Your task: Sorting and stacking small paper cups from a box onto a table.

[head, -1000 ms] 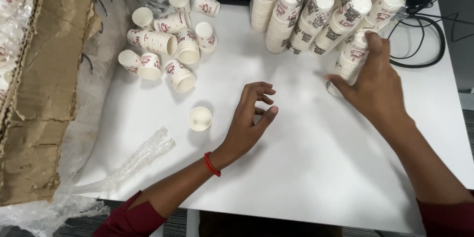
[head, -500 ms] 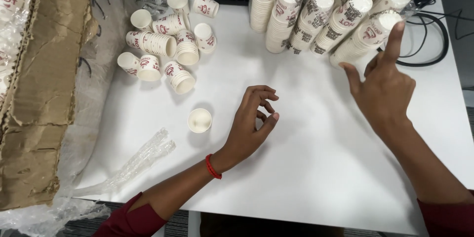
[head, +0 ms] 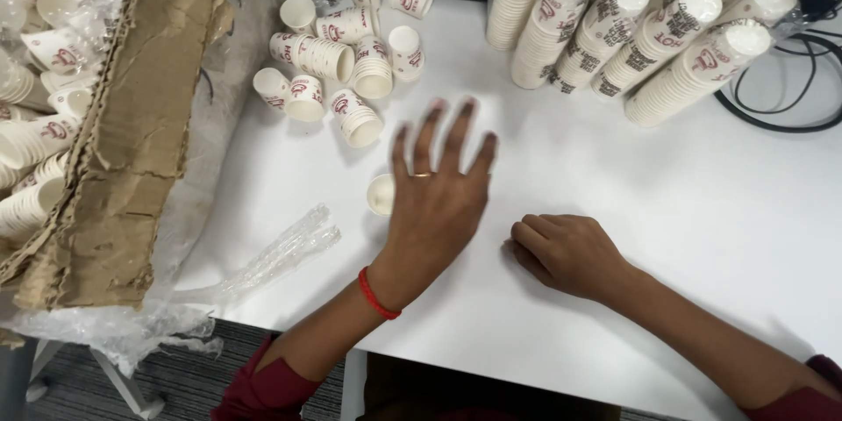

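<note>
One small paper cup (head: 381,194) lies on its side near the table's (head: 702,237) left edge, just beside the left hand (head: 438,197), which hovers open with fingers spread. The right hand (head: 566,252) rests curled in a loose, empty fist. The cup appears light and easily crushed; grip gently around its wall.

Single head camera, looking steeply down, close over white table (head: 702,237)
</note>
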